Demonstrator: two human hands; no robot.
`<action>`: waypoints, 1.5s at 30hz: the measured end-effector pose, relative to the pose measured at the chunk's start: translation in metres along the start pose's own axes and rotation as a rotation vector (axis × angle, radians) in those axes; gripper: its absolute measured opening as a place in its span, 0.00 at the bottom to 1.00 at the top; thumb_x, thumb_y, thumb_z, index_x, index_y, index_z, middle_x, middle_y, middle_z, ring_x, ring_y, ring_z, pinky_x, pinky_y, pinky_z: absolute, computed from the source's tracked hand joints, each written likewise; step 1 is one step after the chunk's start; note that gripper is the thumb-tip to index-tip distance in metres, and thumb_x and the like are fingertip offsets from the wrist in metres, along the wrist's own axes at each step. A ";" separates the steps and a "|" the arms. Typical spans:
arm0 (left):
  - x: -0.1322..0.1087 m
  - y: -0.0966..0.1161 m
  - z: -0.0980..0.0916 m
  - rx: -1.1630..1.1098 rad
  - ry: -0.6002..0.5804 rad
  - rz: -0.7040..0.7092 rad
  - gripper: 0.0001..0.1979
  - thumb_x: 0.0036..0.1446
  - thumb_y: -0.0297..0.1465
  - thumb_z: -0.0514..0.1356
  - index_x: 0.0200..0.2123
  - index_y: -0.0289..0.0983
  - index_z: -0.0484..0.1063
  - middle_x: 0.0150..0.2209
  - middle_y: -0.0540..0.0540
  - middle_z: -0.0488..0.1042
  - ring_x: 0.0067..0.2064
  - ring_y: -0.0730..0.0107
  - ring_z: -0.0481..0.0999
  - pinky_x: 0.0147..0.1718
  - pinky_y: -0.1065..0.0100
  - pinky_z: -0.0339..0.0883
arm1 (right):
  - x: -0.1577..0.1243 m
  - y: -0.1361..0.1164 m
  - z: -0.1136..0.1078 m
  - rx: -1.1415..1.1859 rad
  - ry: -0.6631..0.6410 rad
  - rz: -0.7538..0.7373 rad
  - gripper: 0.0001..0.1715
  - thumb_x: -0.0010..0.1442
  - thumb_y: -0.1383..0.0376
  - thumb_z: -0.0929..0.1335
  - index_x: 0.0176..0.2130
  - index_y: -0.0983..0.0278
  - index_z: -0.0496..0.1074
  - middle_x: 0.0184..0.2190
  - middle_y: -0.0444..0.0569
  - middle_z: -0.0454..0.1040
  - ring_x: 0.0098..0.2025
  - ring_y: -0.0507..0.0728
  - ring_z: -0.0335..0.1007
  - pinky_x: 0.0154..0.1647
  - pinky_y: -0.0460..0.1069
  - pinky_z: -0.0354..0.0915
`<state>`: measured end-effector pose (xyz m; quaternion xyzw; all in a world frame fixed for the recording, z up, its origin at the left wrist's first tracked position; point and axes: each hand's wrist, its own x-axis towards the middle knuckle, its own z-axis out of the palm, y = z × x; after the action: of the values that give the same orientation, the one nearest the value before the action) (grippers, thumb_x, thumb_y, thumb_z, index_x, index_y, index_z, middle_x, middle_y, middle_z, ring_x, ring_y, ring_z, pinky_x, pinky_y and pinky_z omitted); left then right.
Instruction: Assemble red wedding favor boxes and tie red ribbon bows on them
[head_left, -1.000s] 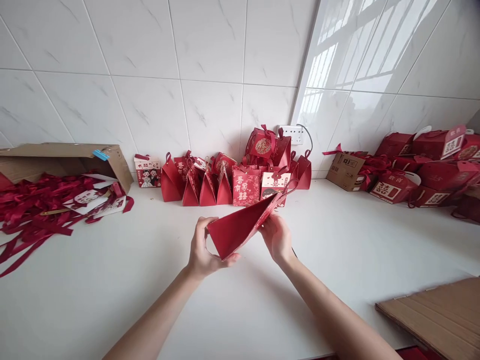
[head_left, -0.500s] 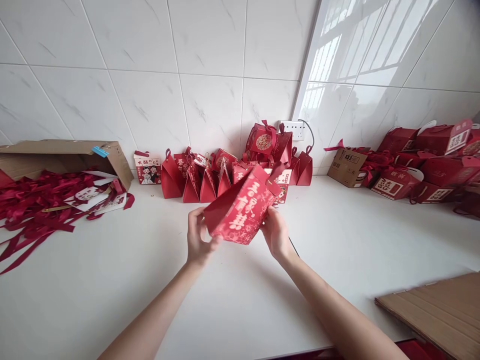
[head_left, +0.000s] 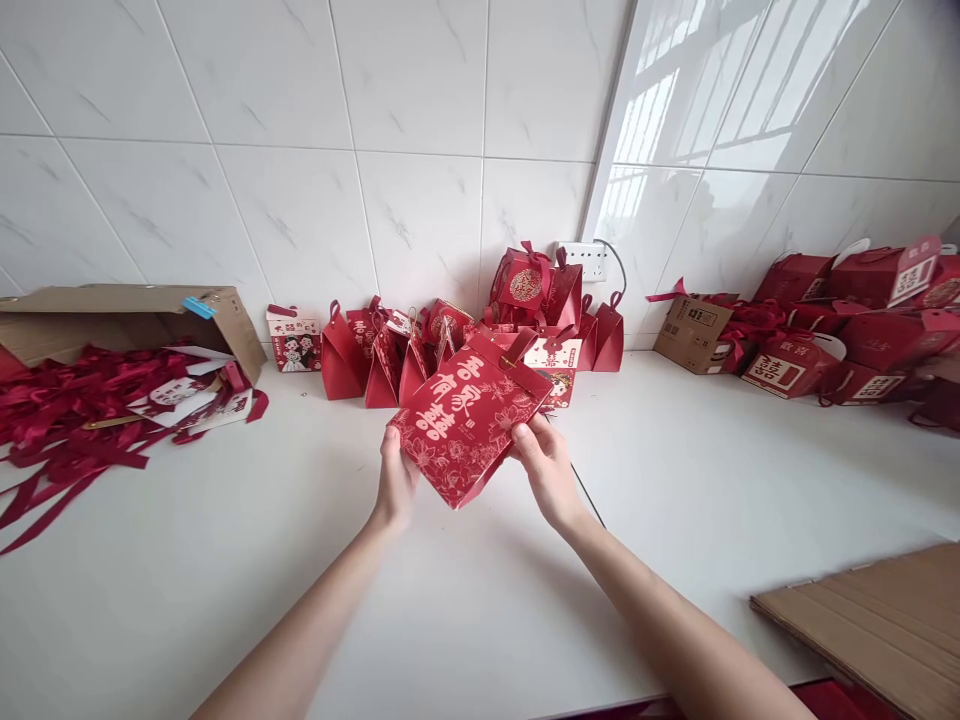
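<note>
A red gift box (head_left: 469, 418) with pale printed characters and flowers is held tilted above the white table, its broad printed face toward me. My left hand (head_left: 395, 480) grips its lower left corner, thumb on the front, the other fingers hidden behind. At the right edge, my right hand (head_left: 546, 465) pinches the box with the thumb on its face. A ribbon handle (head_left: 517, 345) shows at the top of the box. Behind it stands a row of similar red gift boxes (head_left: 343, 358), some with loop handles.
On the left, a cardboard box (head_left: 240, 330) lies with dark red ribbons (head_left: 82, 400) spilling out. More red boxes (head_left: 787, 368) are piled at the right, beside a small brown carton (head_left: 694, 335). A cardboard sheet (head_left: 870, 620) covers the near right corner. A power strip (head_left: 592, 262) sits against the tiled wall.
The gift box has been turned so its printed front faces me instead of its side and edge. Both hands have shifted their hold slightly and stay on it.
</note>
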<state>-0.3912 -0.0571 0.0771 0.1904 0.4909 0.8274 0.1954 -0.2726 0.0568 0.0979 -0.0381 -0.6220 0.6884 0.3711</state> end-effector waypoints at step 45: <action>0.004 -0.001 -0.018 0.641 -0.171 1.125 0.40 0.35 0.47 0.69 0.51 0.39 0.63 0.44 0.41 0.66 0.45 0.55 0.71 0.43 0.55 0.68 | 0.013 0.018 -0.006 0.508 0.087 0.245 0.12 0.47 0.64 0.70 0.36 0.57 0.72 0.33 0.41 0.74 0.33 0.53 0.69 0.41 0.52 0.66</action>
<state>-0.4032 -0.0678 0.0685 0.5321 0.5216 0.5978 -0.2957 -0.2869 0.0696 0.0861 -0.0481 -0.4039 0.8596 0.3092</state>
